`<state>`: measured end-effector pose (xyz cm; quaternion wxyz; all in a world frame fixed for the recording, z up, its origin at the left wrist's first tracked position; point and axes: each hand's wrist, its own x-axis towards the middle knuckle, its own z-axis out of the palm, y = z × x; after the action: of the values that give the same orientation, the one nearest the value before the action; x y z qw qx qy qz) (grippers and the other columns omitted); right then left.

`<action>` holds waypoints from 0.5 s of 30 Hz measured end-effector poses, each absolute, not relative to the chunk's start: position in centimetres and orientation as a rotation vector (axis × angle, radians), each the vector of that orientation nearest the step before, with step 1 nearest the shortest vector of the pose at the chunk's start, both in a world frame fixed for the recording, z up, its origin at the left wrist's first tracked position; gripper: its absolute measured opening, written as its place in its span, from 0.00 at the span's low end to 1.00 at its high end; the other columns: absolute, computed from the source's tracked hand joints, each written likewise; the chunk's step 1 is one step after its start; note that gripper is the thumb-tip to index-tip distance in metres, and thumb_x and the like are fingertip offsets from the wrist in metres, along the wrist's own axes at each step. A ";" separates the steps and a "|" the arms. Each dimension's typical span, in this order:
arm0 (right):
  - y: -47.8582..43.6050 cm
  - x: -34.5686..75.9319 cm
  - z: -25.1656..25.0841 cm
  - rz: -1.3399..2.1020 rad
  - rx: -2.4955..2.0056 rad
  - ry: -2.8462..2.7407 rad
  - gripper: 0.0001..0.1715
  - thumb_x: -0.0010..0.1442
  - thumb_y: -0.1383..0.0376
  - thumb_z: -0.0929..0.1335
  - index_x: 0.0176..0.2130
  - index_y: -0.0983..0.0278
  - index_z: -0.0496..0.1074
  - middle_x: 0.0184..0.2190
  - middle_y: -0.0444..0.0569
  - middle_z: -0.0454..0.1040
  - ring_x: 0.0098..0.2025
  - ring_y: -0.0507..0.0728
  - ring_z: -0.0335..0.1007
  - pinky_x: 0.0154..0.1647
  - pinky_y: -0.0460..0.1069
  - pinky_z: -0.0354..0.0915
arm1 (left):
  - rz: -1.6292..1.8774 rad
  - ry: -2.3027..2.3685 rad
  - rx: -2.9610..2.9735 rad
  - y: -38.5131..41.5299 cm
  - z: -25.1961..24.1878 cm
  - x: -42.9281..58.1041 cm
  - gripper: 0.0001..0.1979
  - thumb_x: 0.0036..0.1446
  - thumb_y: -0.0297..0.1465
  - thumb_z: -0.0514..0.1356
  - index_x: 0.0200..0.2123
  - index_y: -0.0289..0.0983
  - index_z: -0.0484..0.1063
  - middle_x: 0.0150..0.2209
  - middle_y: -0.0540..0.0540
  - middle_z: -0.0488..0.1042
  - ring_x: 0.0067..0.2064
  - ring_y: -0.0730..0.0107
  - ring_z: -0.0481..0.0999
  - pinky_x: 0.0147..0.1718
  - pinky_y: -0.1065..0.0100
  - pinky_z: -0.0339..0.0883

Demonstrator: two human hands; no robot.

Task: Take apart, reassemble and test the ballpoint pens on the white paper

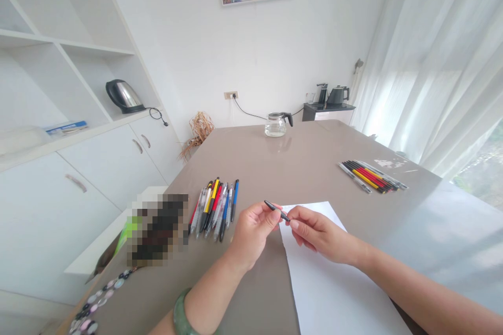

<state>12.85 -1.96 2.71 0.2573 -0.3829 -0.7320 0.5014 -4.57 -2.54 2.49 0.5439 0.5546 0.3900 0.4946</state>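
Both hands meet over the upper edge of a white sheet of paper (326, 282) on the table. Between them is a dark pen (271, 205), tilted down to the right. My left hand (253, 233) pinches it along its length, while the fingertips of my right hand (320, 233) close on its lower right end. A green bangle (181, 314) circles my left wrist. Left of my left hand lies a loose bunch of pens (214, 209), some clear, others yellow, red, blue or black. Farther off to the right, a flatter row of pens (373, 177) rests on the table.
A glass pot (275, 124) with a black handle stands at the table's (251, 159) far end. At the left edge are a beaded string (102, 296) and a blurred-out patch (159, 230). Shelves with a kettle (124, 97) line the left; a white curtain (428, 57) hangs right.
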 end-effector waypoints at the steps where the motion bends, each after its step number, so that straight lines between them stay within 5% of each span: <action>1: -2.0 12.9 2.7 1.377 -1.052 -1.976 0.14 0.59 0.56 0.55 0.33 0.62 0.61 0.22 0.42 0.61 0.20 0.46 0.54 0.21 0.43 0.53 | 1.179 0.927 1.316 -2.5 2.5 -4.6 0.09 0.51 0.35 0.56 0.33 0.35 0.69 0.32 0.45 0.71 0.38 0.67 0.70 0.35 0.67 0.63; 15: -1.9 13.0 2.5 1.404 -1.110 -1.935 0.11 0.59 0.60 0.56 0.30 0.63 0.60 0.24 0.42 0.64 0.20 0.46 0.58 0.23 0.44 0.56 | 1.296 0.878 1.054 -1.9 2.4 -5.3 0.11 0.53 0.35 0.54 0.37 0.35 0.67 0.36 0.42 0.72 0.37 0.69 0.70 0.34 0.69 0.63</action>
<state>12.97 -1.85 2.51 0.2504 -0.4076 -0.7107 0.5159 -5.27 -1.93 2.45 0.5868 0.4523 0.3766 0.5561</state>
